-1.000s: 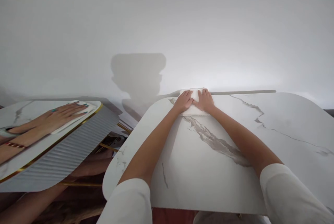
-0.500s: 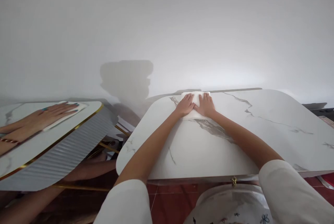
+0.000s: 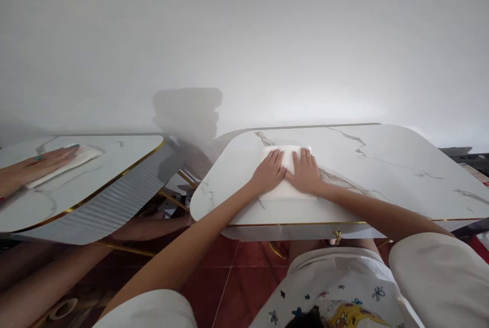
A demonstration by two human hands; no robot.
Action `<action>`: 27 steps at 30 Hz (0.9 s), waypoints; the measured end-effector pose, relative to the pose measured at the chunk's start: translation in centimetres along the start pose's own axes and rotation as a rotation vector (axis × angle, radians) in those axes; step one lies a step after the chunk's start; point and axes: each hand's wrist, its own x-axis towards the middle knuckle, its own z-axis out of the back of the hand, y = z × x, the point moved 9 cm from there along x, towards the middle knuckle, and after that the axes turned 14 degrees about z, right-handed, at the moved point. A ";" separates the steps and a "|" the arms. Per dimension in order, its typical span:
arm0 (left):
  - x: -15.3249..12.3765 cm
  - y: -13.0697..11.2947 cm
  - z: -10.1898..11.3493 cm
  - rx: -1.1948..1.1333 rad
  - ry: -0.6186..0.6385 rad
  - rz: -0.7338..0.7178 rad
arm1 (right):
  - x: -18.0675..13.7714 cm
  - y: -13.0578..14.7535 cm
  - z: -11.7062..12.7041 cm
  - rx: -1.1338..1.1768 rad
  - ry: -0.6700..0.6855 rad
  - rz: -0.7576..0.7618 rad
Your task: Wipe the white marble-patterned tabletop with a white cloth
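A folded white cloth [image 3: 288, 193] lies flat on a white marble-patterned tabletop [image 3: 382, 170], left of its middle. My left hand [image 3: 268, 171] presses on the cloth's left part, fingers stretched forward and lying flat. On the right part of the cloth rests my right hand [image 3: 305, 172], palm down with the fingers a little apart. The thumbs of the two hands meet near the cloth's middle. Both forearms reach across the front edge of the table.
To the left, another person's hand [image 3: 57, 160] lies on a white cloth [image 3: 93, 153] upon a second marble-patterned table [image 3: 126, 162] with gold trim. A gold knob [image 3: 336, 237] sticks out from the front of my table. A pale wall [image 3: 267, 37] rises behind both tables.
My two hands and the cloth have slid back toward me from the table's far edge. The other person's hand and cloth have shifted left, and the view has tilted slightly.
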 end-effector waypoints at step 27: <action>-5.0 -6.0 0.3 -0.133 0.036 0.140 | -7.6 -0.9 1.9 0.017 0.096 0.062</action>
